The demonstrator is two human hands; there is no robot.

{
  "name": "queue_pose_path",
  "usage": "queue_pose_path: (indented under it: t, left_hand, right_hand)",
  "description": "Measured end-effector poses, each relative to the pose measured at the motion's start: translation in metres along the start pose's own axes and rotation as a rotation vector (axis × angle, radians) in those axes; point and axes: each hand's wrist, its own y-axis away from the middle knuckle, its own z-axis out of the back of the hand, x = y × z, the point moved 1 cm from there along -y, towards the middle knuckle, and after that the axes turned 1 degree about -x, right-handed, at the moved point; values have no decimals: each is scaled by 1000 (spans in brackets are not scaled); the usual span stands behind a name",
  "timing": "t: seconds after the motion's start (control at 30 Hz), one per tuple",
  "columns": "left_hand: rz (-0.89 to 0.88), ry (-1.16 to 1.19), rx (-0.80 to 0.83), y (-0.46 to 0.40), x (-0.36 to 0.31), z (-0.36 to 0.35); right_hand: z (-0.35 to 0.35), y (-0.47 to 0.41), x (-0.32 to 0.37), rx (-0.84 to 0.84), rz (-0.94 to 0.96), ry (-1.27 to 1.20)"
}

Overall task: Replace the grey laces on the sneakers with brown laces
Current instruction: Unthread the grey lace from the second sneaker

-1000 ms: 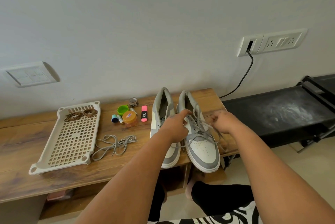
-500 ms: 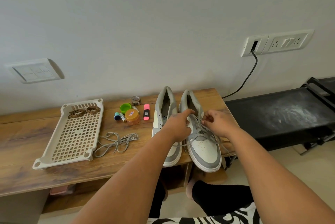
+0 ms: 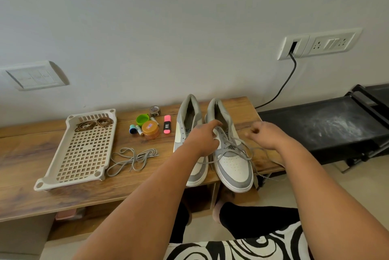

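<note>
Matt wooden bench (image 3: 31,154); perforated plastic tray (image 3: 63,150).

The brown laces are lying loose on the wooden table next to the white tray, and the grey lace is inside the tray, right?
Not quite, it's swapped. The head view shows the brown laces coiled inside the white tray, at its far end. The loose grey lace lies on the wooden table next to the tray.

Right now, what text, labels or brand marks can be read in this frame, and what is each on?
None is legible.
Orange jar: red-and-white lid label, too small.
Pink highlighter: black label, blurred.
Right sneaker: dark tongue mark, unreadable.
Batteries: print too small.
</note>
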Motion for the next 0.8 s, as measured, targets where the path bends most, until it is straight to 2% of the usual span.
queue_pose_path:
  t: [0.07, 0.17, 0.23, 0.43, 0.57, 0.63, 0.73, 0.8]
  left_hand:
    - [-1, -4, -2, -1, 0, -1]
    - [-4, -16, -8, 0, 1, -1]
    - [-8, -30, -5, 0, 1, -1]
    - [-25, -36, 4, 1, 2, 0]
    - [-43, -70, 12, 2, 0, -1]
    - [-47, -82, 12, 2, 0, 0]
    - [-54, -116, 25, 2, 0, 0]
    - [-60, -141, 35, 3, -1, 0]
  right_hand:
    - [4, 13, 24, 71, 142, -152]
    - [-6, 20, 44, 228, 153, 59]
    - [-11, 19, 47, 255, 130, 126]
    - [-4, 15, 29, 252, 152, -102]
    - [-5, 10, 20, 10, 133, -201]
    - [-7, 10, 26, 6, 158, -242]
    - [-11, 14, 37, 97, 196, -125]
    - [-11, 13, 40, 100, 196, -35]
